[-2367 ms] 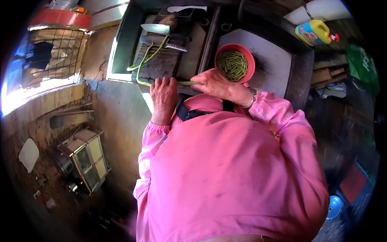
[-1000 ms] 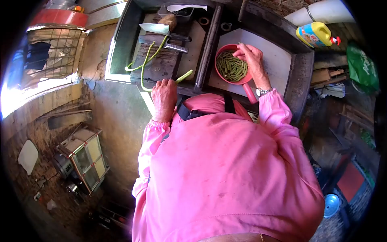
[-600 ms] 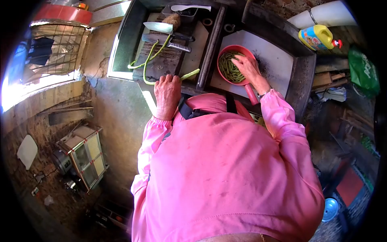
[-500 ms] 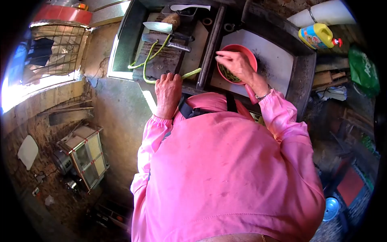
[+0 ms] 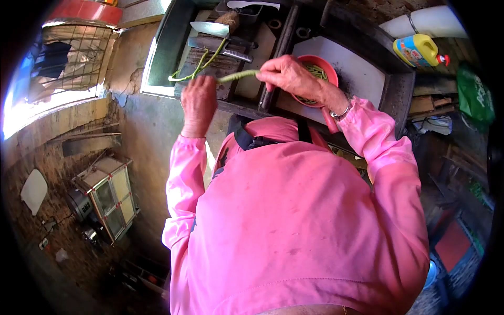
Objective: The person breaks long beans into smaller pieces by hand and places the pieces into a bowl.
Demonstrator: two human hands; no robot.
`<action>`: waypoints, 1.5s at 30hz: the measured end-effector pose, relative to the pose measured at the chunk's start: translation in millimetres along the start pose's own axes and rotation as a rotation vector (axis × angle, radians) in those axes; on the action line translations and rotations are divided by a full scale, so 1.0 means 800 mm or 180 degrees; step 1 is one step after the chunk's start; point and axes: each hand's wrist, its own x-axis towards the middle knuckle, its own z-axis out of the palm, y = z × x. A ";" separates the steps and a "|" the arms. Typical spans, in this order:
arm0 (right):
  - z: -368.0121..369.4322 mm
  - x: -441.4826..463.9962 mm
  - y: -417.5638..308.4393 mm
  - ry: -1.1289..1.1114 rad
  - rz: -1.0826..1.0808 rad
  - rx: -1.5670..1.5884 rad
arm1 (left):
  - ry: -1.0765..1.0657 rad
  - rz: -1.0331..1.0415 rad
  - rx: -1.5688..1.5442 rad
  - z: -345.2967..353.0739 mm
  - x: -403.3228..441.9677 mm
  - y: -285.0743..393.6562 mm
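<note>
A long green bean (image 5: 237, 76) stretches between my two hands, above the counter's front edge. My left hand (image 5: 198, 105) is closed around it, and the bean's far lengths trail past onto the dark wooden board (image 5: 222, 90). With fingers pinched together, my right hand (image 5: 287, 77) grips the other end. Just behind the right hand stands a red pan-like bowl with a handle (image 5: 335, 72), partly covered by my wrist. Short green bean pieces (image 5: 317, 72) lie in it.
Two knives, one broad-bladed (image 5: 210, 28) and one with a metal handle (image 5: 237, 54), lie on the board near a brown round object (image 5: 229, 20). A dark divider (image 5: 283, 42) splits the counter. A yellow bottle (image 5: 420, 50) stands right.
My right hand has moved left from over the bowl and taken the bean's end. My left hand has shifted slightly left and up off the board edge, lifting the bean.
</note>
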 end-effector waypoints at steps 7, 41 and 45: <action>-0.021 0.003 -0.020 0.0583 -0.0039 0.0790 | 0.0414 0.0168 -0.0189 -0.048 0.042 0.010; -0.034 -0.055 0.002 0.1056 -0.0433 -0.0272 | -0.0105 0.0088 -0.0266 -0.074 -0.009 0.060; -0.007 -0.052 -0.051 0.0242 -0.0582 -0.0529 | -0.0248 0.0152 -0.0050 -0.082 -0.006 0.068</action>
